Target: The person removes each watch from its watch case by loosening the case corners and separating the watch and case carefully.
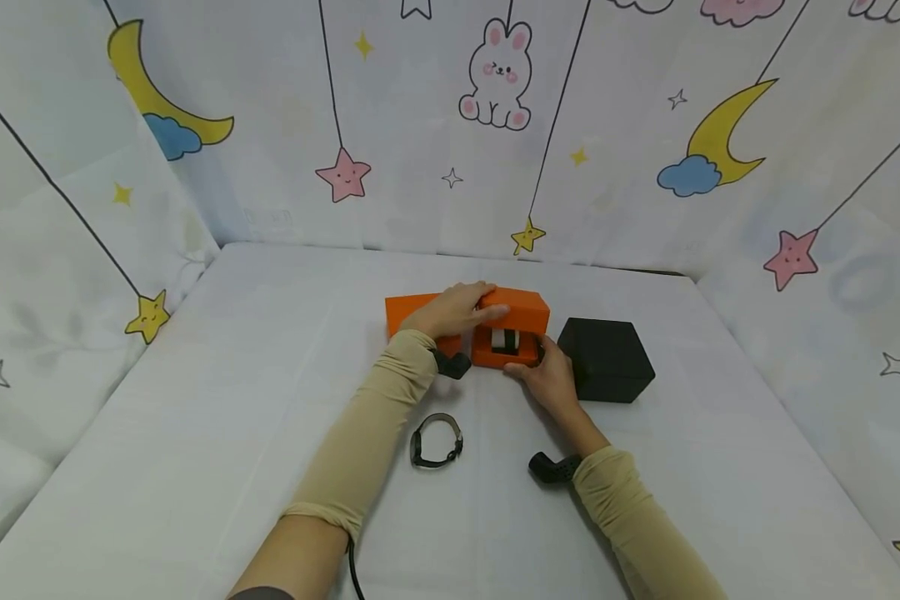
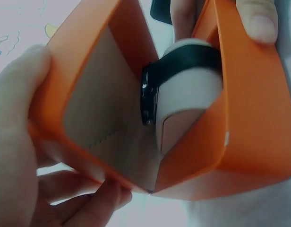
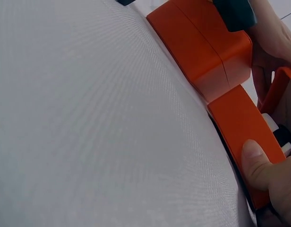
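Orange and smooth, the box [image 1: 512, 327] sits open near the middle of the table [image 1: 232, 400]. We hold its lid with our left hand [image 1: 457, 310], fingers curled over the top edge. Our right hand [image 1: 547, 377] grips the base, thumb pressed on the front wall. Inside, a black watch [image 2: 150, 94] is wrapped around a white pillow [image 2: 190, 90]. We can read no words on anything. A soft white cloth with a fine weave covers the table. Behind it hang white sheets with moons, stars, clouds and a bunny [image 1: 498, 75]. A black box [image 1: 607, 360] stands just beside our right hand. Another black band [image 1: 436, 441] lies curled nearer to us.
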